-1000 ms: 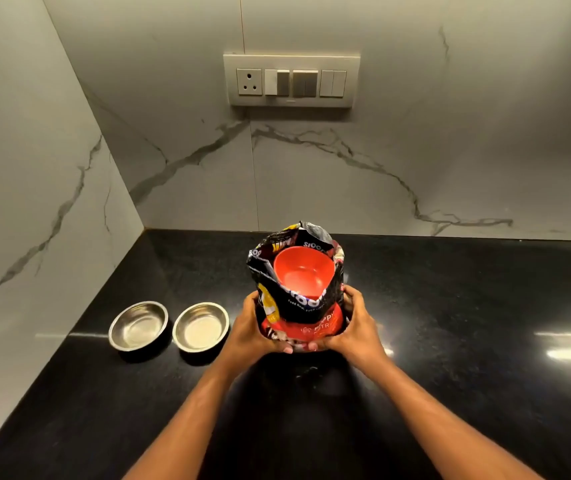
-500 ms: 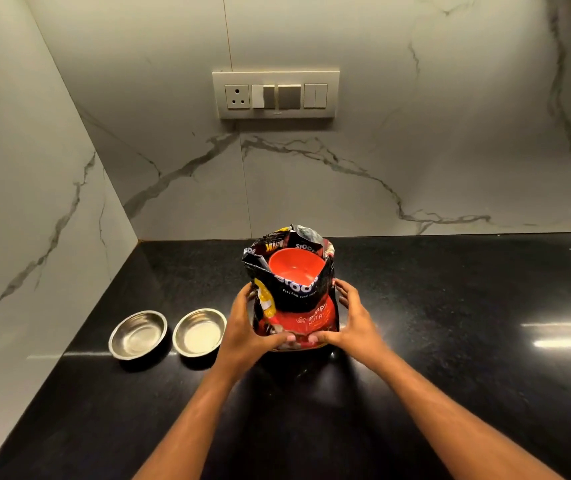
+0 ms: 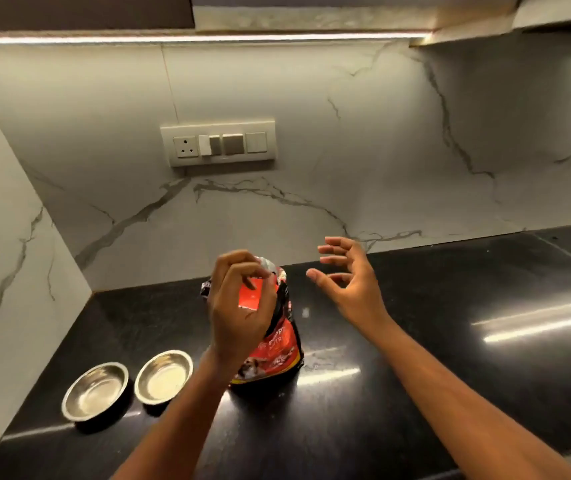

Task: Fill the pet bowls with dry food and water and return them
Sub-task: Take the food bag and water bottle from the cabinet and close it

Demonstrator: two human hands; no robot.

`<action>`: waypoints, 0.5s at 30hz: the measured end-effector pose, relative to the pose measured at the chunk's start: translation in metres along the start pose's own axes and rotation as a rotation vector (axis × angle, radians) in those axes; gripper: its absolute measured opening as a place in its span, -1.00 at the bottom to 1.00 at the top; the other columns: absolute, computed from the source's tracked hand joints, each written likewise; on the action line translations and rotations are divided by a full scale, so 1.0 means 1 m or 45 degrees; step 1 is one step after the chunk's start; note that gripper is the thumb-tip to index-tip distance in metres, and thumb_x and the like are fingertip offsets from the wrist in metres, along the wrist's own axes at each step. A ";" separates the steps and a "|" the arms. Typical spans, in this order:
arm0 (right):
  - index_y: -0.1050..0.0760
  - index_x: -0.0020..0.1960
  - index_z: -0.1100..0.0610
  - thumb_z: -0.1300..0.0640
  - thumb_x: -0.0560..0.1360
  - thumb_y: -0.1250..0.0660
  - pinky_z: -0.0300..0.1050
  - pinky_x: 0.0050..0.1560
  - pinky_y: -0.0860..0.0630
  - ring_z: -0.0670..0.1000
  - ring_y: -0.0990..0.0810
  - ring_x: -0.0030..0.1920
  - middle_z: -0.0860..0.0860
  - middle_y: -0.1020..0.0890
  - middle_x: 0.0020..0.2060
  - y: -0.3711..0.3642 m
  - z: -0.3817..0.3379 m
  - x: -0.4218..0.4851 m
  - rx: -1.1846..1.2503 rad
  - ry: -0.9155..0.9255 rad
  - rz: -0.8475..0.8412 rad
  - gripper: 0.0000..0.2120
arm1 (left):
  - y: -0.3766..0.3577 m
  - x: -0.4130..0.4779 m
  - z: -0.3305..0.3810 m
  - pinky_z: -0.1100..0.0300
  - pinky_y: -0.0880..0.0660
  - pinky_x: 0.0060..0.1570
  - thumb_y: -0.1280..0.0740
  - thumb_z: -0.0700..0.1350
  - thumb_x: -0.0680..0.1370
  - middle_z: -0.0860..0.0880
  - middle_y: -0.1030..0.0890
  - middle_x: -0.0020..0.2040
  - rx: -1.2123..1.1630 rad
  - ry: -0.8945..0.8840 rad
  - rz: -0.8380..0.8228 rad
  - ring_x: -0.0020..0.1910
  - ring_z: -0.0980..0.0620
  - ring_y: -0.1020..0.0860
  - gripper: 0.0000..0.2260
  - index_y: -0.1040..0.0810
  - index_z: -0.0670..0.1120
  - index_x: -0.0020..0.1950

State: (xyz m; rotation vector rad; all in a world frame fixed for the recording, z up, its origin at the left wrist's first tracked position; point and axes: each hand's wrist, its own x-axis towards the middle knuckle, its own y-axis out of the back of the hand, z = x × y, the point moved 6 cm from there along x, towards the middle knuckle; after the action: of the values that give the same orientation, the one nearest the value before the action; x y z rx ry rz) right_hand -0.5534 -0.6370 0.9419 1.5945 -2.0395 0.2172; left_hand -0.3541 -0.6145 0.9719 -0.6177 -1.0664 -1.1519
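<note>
A red and black dry food bag (image 3: 277, 351) stands upright on the black counter (image 3: 433, 368). An orange scoop cup (image 3: 251, 297) sits in its open top, mostly hidden behind my left hand (image 3: 235, 306). That hand is raised in front of the opening, fingers curled and pinching the bag's foil rim. My right hand (image 3: 349, 282) hovers to the right of the bag top, fingers spread, touching nothing. Two steel pet bowls stand left of the bag: the left bowl (image 3: 95, 391) and the right bowl (image 3: 163, 377), both with no food or water in them.
Marble walls meet in a corner behind and to the left of the bowls. A switch and socket panel (image 3: 220, 143) is on the back wall above the bag. The counter stretches to the right.
Both hands have let go of the bag's lower sides and risen. The left hand went to the bag's top rim, the right hand opened in the air. The view tilted upward.
</note>
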 end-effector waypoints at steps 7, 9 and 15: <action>-0.39 0.25 0.04 0.05 0.49 -0.40 -0.30 -0.03 -0.57 -0.15 -0.60 0.06 -0.08 -0.58 0.12 0.049 -0.101 0.070 0.048 0.318 0.106 -0.62 | -0.051 0.118 0.041 0.33 -0.52 -0.22 -0.34 -0.21 0.50 -0.09 -0.59 -0.02 -0.134 -0.163 -0.145 -0.04 0.24 -0.55 -0.84 -0.54 -0.28 0.01; -0.39 0.25 0.06 0.07 0.50 -0.38 -0.31 -0.04 -0.57 -0.15 -0.60 0.05 -0.07 -0.59 0.11 0.066 -0.130 0.091 0.023 0.450 0.156 -0.65 | -0.062 0.151 0.060 0.35 -0.51 -0.23 -0.34 -0.22 0.50 -0.11 -0.59 -0.02 -0.134 -0.262 -0.147 -0.05 0.19 -0.55 -0.87 -0.56 -0.26 -0.01; -0.45 0.16 0.14 0.18 0.53 -0.37 -0.17 -0.11 -0.63 -0.06 -0.62 -0.04 -0.02 -0.61 0.00 0.109 -0.199 0.159 -0.017 0.700 0.283 -0.77 | -0.082 0.241 0.105 0.38 -0.46 -0.31 -0.34 -0.27 0.49 -0.14 -0.60 -0.07 -0.121 -0.421 -0.043 -0.12 0.11 -0.55 -0.94 -0.56 -0.26 -0.09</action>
State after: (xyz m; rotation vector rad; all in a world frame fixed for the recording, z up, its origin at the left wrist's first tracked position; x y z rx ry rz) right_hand -0.6190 -0.6532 1.2104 1.1319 -1.7643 0.6448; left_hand -0.4598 -0.6541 1.2234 -0.8900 -1.3105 -1.1590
